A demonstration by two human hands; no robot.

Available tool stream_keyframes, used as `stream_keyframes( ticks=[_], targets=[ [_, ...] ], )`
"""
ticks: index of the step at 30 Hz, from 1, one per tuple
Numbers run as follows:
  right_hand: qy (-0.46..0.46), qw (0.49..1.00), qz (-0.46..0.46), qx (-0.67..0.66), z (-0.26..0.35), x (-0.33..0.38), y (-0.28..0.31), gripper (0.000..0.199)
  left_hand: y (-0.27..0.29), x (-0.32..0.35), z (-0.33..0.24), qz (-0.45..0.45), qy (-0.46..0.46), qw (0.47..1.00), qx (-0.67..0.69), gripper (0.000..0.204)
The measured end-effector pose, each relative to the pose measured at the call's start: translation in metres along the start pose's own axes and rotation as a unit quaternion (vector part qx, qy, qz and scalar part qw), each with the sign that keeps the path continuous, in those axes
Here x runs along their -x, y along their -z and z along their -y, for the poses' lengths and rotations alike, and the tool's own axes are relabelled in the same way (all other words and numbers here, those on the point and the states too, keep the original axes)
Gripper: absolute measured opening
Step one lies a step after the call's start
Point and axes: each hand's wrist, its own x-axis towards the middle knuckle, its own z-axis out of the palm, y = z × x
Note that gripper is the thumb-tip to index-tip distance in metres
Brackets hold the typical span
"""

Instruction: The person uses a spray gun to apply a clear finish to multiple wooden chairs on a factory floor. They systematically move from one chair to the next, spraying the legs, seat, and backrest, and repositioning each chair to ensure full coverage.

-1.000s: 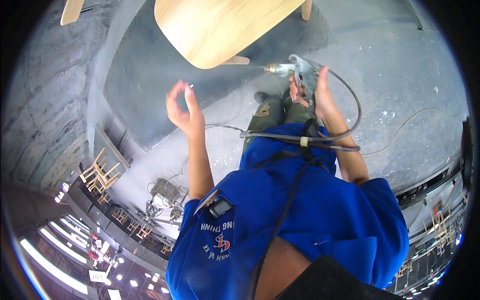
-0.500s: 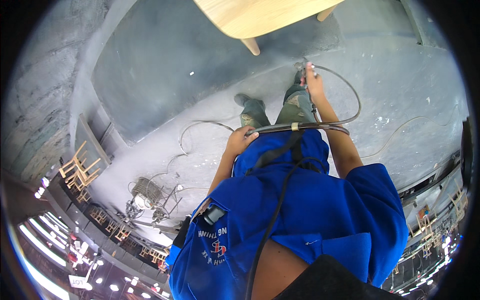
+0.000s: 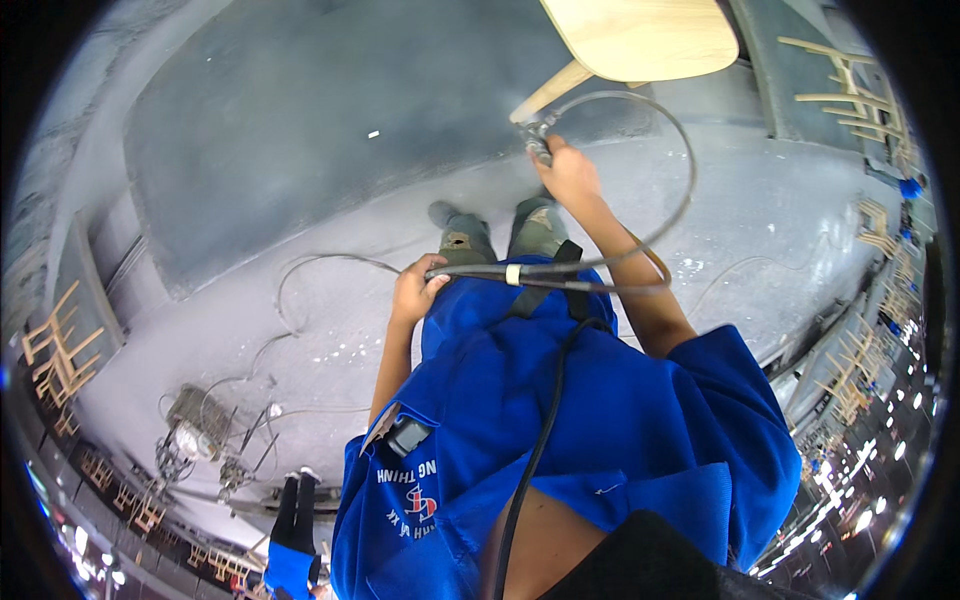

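head view | right hand (image 3: 568, 172) fingers wrapped around power tool (image 3: 537, 137), tip touching pale chair leg (image 3: 548, 92) just beyond, leg slanting up to seat | left hand (image 3: 415, 292) farther back, fingers closed on black hose (image 3: 520, 276)

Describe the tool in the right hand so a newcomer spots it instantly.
Start at the pale wooden chair seat at top. Just below its leg, the right hand holds a small metal tool. A grey hose loops from it, unlike anything nearby.
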Motion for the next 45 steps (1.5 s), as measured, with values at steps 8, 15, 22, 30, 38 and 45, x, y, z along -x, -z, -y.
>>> stream_keyframes(
  ticks=[8, 15, 22, 30, 38, 45],
  targets=[
    [0.107, 0.98, -0.156, -0.059, 0.063, 0.108, 0.179, 0.034, 0.013, -0.052, -0.093, 0.035, -0.276, 0.96, 0.011, 0.043],
    [0.136, 0.963, 0.097, 0.209, 0.12, 0.074, 0.231, 0.035, 0.052, -0.032, -0.142, 0.04, -0.342, 0.937, 0.057, 0.034],
    [0.27, 0.9, 0.036, 0.341, 0.192, -0.028, 0.231, 0.04, 0.064, 0.006, -0.132, -0.087, -0.328, 0.929, 0.149, 0.028],
    [0.31, 0.88, -0.201, 0.297, 0.201, -0.146, 0.17, 0.042, 0.084, 0.028, -0.105, -0.158, -0.2, 0.962, 0.095, 0.034],
    [0.136, 0.985, -0.023, 0.108, 0.238, -0.189, 0.014, 0.056, 0.11, 0.055, -0.089, -0.246, -0.075, 0.961, 0.106, 0.029],
    [0.172, 0.982, -0.047, 0.057, 0.219, -0.179, 0.105, 0.049, 0.117, 0.031, -0.114, -0.222, -0.088, 0.961, 0.136, 0.037]
  ],
)
